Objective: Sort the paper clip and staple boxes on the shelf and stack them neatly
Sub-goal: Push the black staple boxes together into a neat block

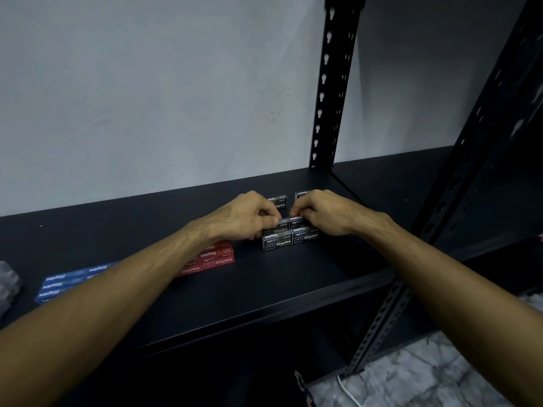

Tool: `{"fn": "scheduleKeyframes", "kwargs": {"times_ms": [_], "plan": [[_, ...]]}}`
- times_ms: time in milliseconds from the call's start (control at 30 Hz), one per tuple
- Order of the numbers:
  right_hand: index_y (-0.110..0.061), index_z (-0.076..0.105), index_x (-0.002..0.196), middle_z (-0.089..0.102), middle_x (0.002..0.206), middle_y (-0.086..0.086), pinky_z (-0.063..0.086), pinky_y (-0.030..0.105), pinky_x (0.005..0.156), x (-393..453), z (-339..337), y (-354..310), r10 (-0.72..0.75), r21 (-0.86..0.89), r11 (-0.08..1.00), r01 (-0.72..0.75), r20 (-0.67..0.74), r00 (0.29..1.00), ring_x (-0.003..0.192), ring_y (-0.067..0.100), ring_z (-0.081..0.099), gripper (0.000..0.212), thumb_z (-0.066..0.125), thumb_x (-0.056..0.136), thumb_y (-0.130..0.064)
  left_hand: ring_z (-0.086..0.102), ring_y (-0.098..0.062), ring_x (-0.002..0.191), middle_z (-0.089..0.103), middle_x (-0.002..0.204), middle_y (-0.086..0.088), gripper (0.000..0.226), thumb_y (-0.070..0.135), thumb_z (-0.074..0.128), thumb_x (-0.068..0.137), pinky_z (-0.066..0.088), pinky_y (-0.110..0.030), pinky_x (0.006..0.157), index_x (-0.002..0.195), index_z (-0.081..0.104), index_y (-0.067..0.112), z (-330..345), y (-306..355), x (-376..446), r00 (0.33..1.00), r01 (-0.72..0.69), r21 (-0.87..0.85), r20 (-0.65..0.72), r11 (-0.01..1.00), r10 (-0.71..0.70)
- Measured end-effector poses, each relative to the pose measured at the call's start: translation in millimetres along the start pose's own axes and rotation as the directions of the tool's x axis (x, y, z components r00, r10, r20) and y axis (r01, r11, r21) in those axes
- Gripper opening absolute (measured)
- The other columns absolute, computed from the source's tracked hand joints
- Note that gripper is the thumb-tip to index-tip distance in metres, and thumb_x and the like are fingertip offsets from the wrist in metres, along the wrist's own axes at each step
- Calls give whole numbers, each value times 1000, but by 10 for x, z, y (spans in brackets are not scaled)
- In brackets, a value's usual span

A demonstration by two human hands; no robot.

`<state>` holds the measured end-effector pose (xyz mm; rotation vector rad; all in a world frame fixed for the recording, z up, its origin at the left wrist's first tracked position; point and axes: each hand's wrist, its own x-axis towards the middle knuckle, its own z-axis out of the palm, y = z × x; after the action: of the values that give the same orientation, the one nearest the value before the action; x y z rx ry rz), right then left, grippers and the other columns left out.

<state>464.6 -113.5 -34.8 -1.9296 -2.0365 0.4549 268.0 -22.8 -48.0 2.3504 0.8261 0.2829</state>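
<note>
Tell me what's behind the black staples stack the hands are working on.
Behind the black staples stack, two more black boxes stand on the shelf, near the wall. The left hand and right hand cover most of them.

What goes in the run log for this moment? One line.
left hand: grips black staple box | right hand: grips neighbouring box | stacking

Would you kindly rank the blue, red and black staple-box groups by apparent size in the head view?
1. Blue staple boxes, though nearer the camera and partly hidden.
2. Red staple boxes and black staple-box stack: look alike, unsure.
</note>
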Motion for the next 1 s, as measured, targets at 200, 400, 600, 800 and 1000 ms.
{"fn": "scheduleKeyframes", "kwargs": {"times_ms": [200, 400, 600, 800, 1000], "plan": [[-28, 73, 96, 68, 92, -10, 46, 20, 71, -50, -5, -36, -4, 10, 1000, 4, 11, 1000, 86, 4, 62, 33, 45, 99, -11, 67, -11, 58, 70, 71, 5, 16, 22, 59, 97, 55, -21, 54, 101, 74, 19, -3, 47, -64, 1000, -12, 15, 29, 1000, 12], [-27, 74, 98, 69, 91, -10, 48, 21, 72, -90, 4, -75, 6, 20, 1000, -6, 32, 999, 85, 5, 63, 32, 45, 100, -13, 66, -7, 58, 69, 65, 10, 18, 21, 57, 98, 53, -20, 54, 102, 74, 17, -10, 72, -125, 999, -2, 12, 46, 1000, 1], [-31, 72, 93, 67, 89, -13, 42, 20, 66, -114, 4, -104, 44, 44, 998, -46, 48, 998, 82, 1, 61, 34, 43, 95, -12, 72, -23, 71, 73, 74, -6, 21, 32, 53, 99, 58, -29, 65, 100, 73, 24, -35, 108, -146, 996, 23, 36, 87, 999, -26], [-37, 66, 102, 66, 90, -12, 43, 21, 62, -205, -37, -177, 78, 35, 996, -85, 152, 985, 77, 1, 61, 24, 61, 79, -32, 69, -7, 65, 73, 82, 5, 29, 50, 72, 82, 51, -21, 59, 102, 71, 30, -27, 118, -182, 993, 15, 28, 115, 999, -18], [-34, 64, 102, 64, 78, -9, 39, 15, 47, -213, 9, -192, 47, -83, 996, -37, 120, 992, 58, 0, 58, 31, 65, 80, -12, 60, 7, 59, 71, 78, 12, 23, 36, 77, 81, 43, -16, 60, 103, 72, 31, 0, 153, -195, 996, -28, 151, 92, 988, 14]]}}
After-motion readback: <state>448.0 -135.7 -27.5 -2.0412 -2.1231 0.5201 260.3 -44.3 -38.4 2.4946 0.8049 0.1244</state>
